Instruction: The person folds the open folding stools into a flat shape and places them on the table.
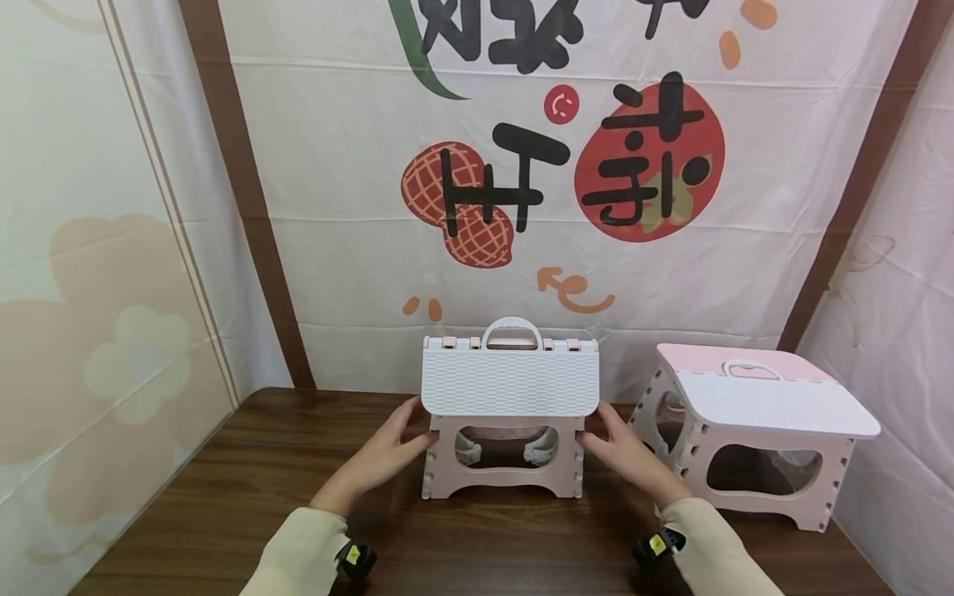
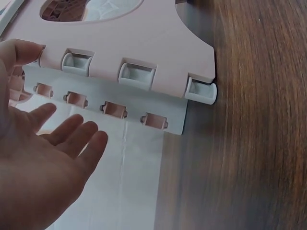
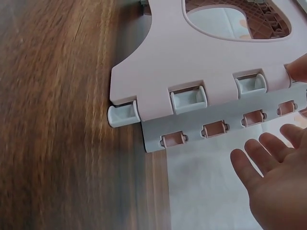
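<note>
A small folding stool [image 1: 510, 379] stands upright on the table in the head view. Its white seat half slopes toward me, its loop handle sits on top, and a pale pink leg panel [image 1: 503, 480] faces me. At its left side is my left hand [image 1: 389, 451], the thumb touching the panel's edge while the other fingers extend loosely beside the grey side strip [image 2: 177, 110]. My right hand [image 1: 624, 451] mirrors this on the opposite side, thumb at the panel's edge and fingers spread next to the side strip [image 3: 153, 139].
To the right stands a second folding stool [image 1: 775, 406], unfolded, with a pink and white top. Both stools are on a dark wooden table [image 1: 298, 463]. A printed white cloth [image 1: 358, 273] hangs behind the table, with more cloth at both sides.
</note>
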`<state>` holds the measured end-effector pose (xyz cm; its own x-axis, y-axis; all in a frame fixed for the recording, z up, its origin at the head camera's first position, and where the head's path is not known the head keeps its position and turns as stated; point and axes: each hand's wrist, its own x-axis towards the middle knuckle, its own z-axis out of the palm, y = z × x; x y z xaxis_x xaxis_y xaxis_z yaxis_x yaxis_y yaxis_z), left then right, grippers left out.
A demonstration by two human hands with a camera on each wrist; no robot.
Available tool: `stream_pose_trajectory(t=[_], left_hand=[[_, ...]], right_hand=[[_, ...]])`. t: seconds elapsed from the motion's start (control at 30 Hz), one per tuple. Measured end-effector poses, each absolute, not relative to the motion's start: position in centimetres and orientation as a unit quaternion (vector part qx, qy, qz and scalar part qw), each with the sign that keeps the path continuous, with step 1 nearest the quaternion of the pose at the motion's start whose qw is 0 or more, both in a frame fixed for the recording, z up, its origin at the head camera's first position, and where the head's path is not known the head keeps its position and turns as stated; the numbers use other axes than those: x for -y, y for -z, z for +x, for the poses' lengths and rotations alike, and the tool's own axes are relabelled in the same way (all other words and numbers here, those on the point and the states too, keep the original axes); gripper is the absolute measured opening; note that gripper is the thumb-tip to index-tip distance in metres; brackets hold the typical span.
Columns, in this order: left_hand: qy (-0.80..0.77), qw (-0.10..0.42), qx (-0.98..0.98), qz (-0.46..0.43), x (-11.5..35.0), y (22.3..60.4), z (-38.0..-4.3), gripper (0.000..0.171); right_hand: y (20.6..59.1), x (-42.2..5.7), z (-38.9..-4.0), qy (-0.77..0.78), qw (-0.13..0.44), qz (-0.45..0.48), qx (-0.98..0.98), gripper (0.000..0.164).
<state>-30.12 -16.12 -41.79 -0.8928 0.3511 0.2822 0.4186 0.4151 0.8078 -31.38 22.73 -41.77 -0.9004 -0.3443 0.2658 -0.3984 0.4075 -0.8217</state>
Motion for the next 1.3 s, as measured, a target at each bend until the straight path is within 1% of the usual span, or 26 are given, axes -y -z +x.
stream_pose_trajectory(t=[0.17,0.37,0.6,1.0,1.1,1.3], left_hand=[[0.495,0.008,0.838,-0.228,16.1,41.7,-30.1,0.074],[0.504,-0.012,0.833,-0.227,16.0,41.6,-30.1,0.077],[0.5,-0.032,0.835,-0.227,16.0,41.8,-30.4,0.076],[0.509,-0.039,0.827,-0.237,15.9,41.7,-30.6,0.075],[0.511,-0.04,0.826,-0.237,15.9,41.7,-30.6,0.075],[0.522,-0.04,0.822,-0.226,15.7,41.6,-30.3,0.074]], right_hand=[[41.6,-22.6,-31.4,-0.501,0.006,0.201,0.842,0.069],[41.7,-22.2,-31.6,-0.501,-0.004,0.177,0.847,0.068],[41.8,-22.0,-31.8,-0.503,-0.013,0.165,0.848,0.067],[42.0,-22.1,-31.8,-0.524,-0.019,0.18,0.832,0.07],[42.0,-21.9,-31.7,-0.53,-0.014,0.176,0.83,0.072],[42.3,-21.6,-31.7,-0.524,0.004,0.177,0.833,0.069]])
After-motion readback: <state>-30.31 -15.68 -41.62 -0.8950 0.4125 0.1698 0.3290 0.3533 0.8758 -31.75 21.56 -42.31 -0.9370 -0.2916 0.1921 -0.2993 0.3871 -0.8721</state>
